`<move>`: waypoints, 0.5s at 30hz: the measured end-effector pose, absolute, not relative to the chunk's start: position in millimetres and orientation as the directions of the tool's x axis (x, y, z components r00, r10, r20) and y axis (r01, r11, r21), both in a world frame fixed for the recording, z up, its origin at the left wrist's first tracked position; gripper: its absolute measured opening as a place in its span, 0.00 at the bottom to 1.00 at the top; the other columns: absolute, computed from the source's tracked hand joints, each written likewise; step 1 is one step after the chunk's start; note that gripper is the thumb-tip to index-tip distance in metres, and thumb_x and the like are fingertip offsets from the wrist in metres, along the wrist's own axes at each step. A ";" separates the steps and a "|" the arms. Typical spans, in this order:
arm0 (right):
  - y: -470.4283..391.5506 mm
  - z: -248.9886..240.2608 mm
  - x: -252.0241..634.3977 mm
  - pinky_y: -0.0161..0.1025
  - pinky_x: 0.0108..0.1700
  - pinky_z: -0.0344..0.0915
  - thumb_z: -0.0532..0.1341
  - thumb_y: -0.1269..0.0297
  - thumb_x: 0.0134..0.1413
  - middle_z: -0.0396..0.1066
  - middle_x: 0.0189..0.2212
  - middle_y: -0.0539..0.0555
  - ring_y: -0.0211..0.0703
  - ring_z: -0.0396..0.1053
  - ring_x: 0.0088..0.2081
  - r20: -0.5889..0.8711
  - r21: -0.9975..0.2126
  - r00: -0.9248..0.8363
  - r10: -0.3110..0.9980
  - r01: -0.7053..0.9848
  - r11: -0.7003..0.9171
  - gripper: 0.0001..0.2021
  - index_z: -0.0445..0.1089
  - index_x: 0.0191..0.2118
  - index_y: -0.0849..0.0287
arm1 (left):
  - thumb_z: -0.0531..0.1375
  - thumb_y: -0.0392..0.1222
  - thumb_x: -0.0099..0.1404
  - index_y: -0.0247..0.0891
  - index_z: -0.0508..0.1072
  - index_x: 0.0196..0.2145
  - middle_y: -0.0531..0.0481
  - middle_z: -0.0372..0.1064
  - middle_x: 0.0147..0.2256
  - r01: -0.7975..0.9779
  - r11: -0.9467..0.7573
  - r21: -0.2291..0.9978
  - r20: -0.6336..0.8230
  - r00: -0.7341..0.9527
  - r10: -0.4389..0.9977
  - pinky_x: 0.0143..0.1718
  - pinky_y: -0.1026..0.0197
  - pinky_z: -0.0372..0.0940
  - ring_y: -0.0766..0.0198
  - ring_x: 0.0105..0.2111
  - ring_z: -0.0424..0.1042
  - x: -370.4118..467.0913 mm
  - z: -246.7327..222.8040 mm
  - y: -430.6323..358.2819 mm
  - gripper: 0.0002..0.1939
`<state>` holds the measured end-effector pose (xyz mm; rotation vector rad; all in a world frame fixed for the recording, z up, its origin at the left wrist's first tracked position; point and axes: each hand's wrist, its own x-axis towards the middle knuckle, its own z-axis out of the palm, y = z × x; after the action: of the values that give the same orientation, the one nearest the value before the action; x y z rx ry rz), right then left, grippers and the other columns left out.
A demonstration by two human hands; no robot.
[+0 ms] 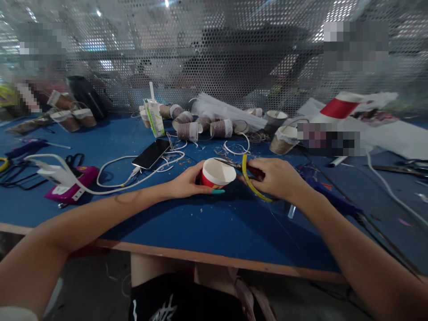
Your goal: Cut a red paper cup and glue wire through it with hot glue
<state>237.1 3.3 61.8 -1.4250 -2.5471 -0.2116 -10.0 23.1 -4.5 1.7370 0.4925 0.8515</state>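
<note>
My left hand (187, 182) is closed around a red paper cup (213, 181) with a white inside, its mouth tilted up and its thumb with a long teal nail along the near side. My right hand (277, 179) grips a pair of scissors (236, 165). Their dark blades point left and lie across the cup's rim. A curved yellow band (250, 182) hangs at the fingers of my right hand; how it is held I cannot tell. Both hands are above the blue tabletop.
A phone (151, 154) on a white cable and a purple power strip (72, 183) lie at left. Behind stand a drink carton (154, 117) and several twine-wrapped cups (187, 131). A blue glue gun (334, 198) lies right of my right hand. The wooden table edge (200, 256) is nearest me.
</note>
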 end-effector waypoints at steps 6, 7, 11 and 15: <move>4.4 60.3 236.7 0.36 0.25 0.49 0.51 0.52 0.54 0.65 0.20 0.53 0.39 0.59 0.23 0.246 0.032 -0.514 0.822 0.852 0.523 0.16 0.58 0.22 0.56 | 0.68 0.41 0.52 0.37 0.60 0.58 0.39 0.65 0.55 -0.080 -0.369 0.926 0.324 0.667 0.671 0.59 0.45 0.58 0.49 0.55 0.65 -11.5 -5.9 24.8 0.37; 4.5 59.9 236.7 0.36 0.25 0.49 0.51 0.53 0.54 0.65 0.20 0.53 0.39 0.58 0.23 0.244 0.032 -0.516 0.821 0.851 0.525 0.16 0.57 0.22 0.56 | 0.68 0.41 0.52 0.37 0.60 0.58 0.39 0.65 0.55 -0.077 -0.369 0.926 0.323 0.667 0.672 0.59 0.45 0.58 0.49 0.55 0.65 -11.7 -6.0 25.0 0.38; 4.5 59.4 237.7 0.37 0.26 0.49 0.52 0.56 0.55 0.64 0.20 0.53 0.39 0.59 0.24 0.236 0.054 -0.521 0.820 0.850 0.524 0.15 0.54 0.22 0.56 | 0.68 0.41 0.51 0.36 0.60 0.58 0.38 0.65 0.55 -0.066 -0.348 0.935 0.301 0.666 0.683 0.59 0.45 0.59 0.48 0.56 0.65 -11.7 -5.8 25.2 0.38; 6.4 59.0 240.8 0.37 0.27 0.50 0.53 0.57 0.54 0.64 0.20 0.52 0.40 0.60 0.24 0.223 0.067 -0.536 0.814 0.842 0.535 0.14 0.53 0.22 0.55 | 0.68 0.39 0.51 0.36 0.60 0.58 0.37 0.64 0.57 -0.087 -0.318 0.944 0.292 0.672 0.681 0.60 0.45 0.58 0.48 0.57 0.64 -11.3 -5.8 25.9 0.39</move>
<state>240.8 6.4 59.0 -1.4175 -2.6051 -0.2495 -11.3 25.9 -5.8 1.7345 0.4805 0.8313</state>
